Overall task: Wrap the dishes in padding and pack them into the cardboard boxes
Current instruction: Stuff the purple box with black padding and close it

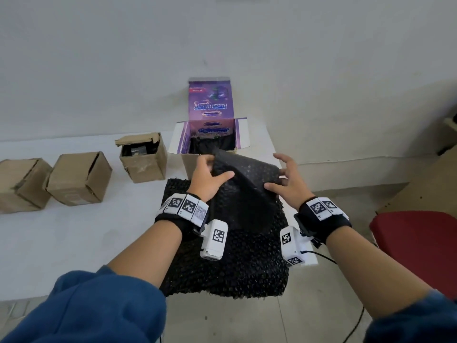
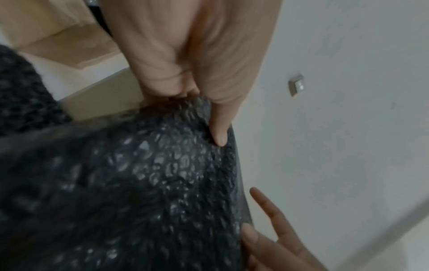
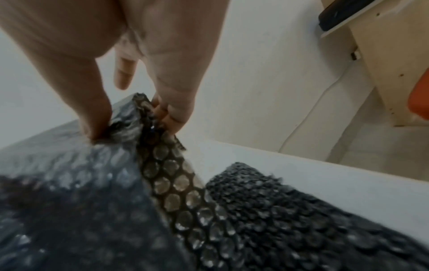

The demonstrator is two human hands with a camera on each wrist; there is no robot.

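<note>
A stack of black bubble wrap [image 1: 235, 268] lies on the white table [image 1: 74, 243] in front of me. Its top sheet [image 1: 247, 189] is lifted at the far end and curls up. My left hand [image 1: 210, 174] pinches the sheet's far left corner [image 2: 197, 102], thumb on the upper face. My right hand [image 1: 284, 179] pinches the far right corner [image 3: 139, 119] between thumb and fingers. Behind the wrap stands an open purple box [image 1: 210, 134] with dark padding inside. No dish shows in any view.
Three brown cardboard boxes stand in a row to the left: one open with something dark inside [image 1: 143, 160], two shut [image 1: 79, 179] [image 1: 22, 184]. A red chair seat [image 1: 415, 243] sits off the table's right edge. A wall rises behind.
</note>
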